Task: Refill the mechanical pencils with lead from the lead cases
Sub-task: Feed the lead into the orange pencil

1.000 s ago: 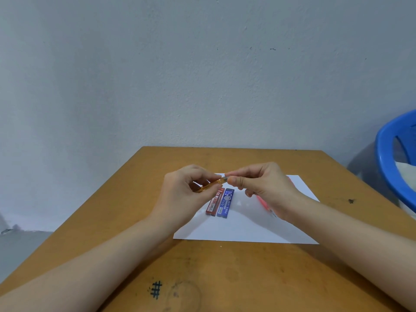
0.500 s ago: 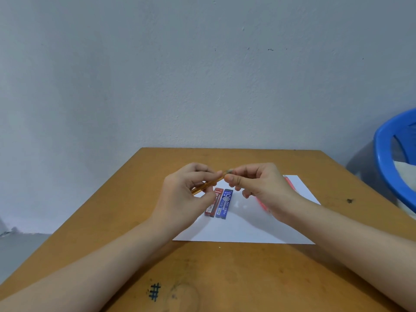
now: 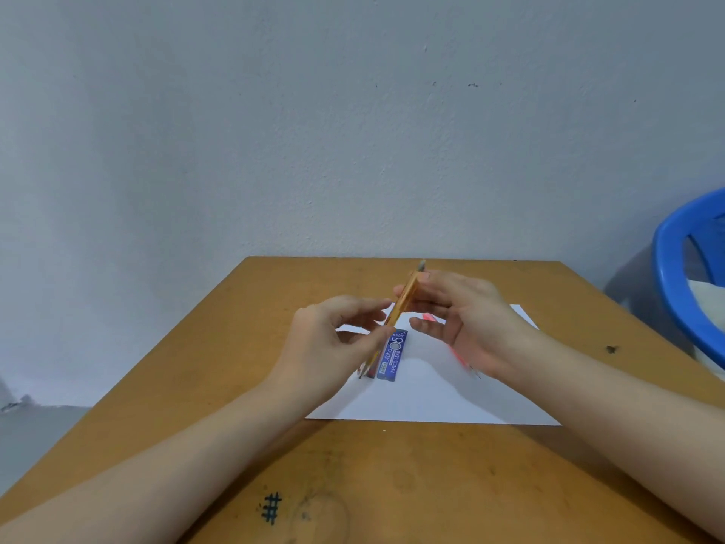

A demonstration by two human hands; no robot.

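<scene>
Nearest the body, the left hand pinches the lower barrel of the slim orange mechanical pencil, which slants up and away above the flat blue lead case. Its far cap end lies against loosely straightened fingers of the right hand, likely best placed to uncap it.

The slim orange mechanical pencil ends in a grey cap. The flat blue lead case bears white lettering. The pink mechanical pencil shows against the plain white paper sheet. The ochre-brown wooden table carries a black inked hash mark.
</scene>
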